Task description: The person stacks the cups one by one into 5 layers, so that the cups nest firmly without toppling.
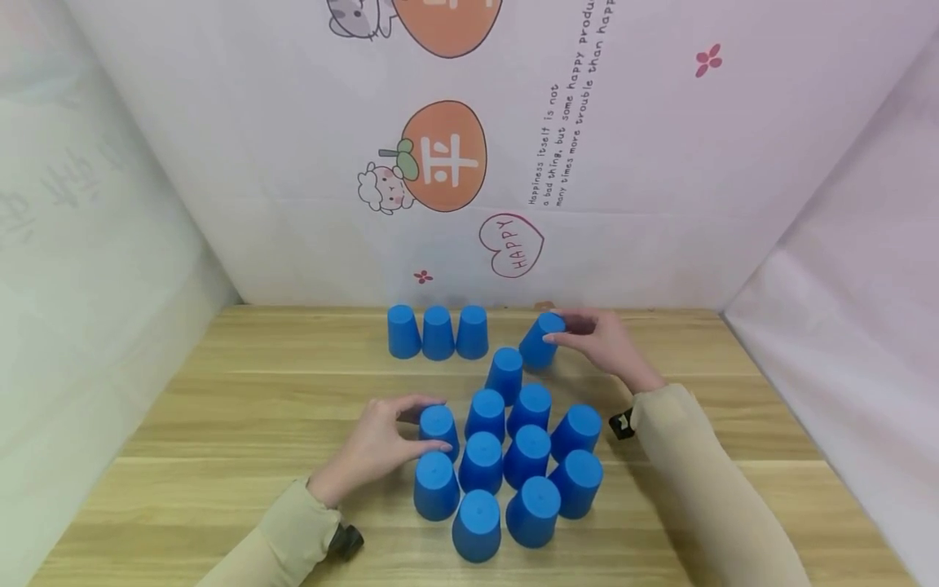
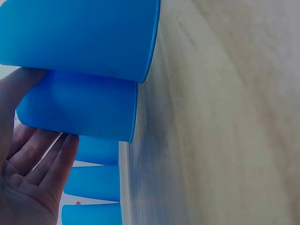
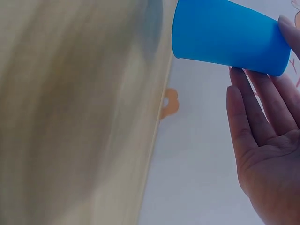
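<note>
Upside-down blue cups stand on a wooden table. In the head view my right hand (image 1: 610, 346) pinches one cup (image 1: 539, 346) between thumb and fingers near its closed end, at the back right of the group. This cup (image 3: 229, 35) is tilted in the right wrist view and looks raised slightly off the tabletop. My left hand (image 1: 376, 447) grips another cup (image 1: 438, 428) at the group's left side, thumb in front and fingers behind. The left wrist view shows this cup (image 2: 82, 105) beside a nearer cup (image 2: 79, 35); whether its rim touches the table cannot be told.
Three cups (image 1: 438, 333) stand in a row at the table's back edge. Several more cups (image 1: 482, 461) are clustered closely between and in front of my hands. A printed white cloth (image 1: 623, 244) rises behind the table (image 1: 242, 424), with white sheets on both sides.
</note>
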`<state>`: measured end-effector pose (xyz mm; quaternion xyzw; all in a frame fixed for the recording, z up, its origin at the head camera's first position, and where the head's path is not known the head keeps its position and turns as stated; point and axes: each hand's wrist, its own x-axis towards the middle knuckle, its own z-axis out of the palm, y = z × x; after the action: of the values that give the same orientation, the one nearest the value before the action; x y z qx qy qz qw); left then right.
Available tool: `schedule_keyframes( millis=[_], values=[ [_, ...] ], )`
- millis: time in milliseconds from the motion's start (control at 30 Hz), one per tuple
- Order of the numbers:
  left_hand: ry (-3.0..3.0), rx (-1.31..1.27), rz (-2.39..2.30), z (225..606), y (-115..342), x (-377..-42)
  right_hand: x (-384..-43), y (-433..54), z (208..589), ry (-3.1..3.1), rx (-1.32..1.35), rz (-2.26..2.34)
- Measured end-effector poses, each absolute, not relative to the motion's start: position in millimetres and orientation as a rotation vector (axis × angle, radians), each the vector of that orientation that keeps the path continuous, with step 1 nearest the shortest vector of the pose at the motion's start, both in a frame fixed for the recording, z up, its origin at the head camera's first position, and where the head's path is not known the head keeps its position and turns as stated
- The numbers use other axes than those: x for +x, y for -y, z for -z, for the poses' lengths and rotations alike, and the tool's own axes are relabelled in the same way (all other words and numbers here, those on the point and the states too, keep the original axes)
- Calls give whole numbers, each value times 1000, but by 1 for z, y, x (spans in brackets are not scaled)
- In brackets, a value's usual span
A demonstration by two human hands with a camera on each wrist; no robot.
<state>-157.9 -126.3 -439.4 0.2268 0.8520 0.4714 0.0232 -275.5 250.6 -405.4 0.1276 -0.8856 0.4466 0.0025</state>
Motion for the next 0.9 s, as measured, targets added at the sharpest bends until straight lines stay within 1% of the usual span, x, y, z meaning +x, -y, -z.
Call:
schedule_keyframes(
  millis=[300,567,900],
  values=[
    [-2617,702,-1471,437,127,-157,-301,-234,400,2875,395,-1375],
    [-2611,679,-1472,438,127,-158,-312,-213,397,2887,493,-1415],
    [-2613,699,-1472,440,127,-159,-325,-202,400,2908,532,-1398]
  ],
)
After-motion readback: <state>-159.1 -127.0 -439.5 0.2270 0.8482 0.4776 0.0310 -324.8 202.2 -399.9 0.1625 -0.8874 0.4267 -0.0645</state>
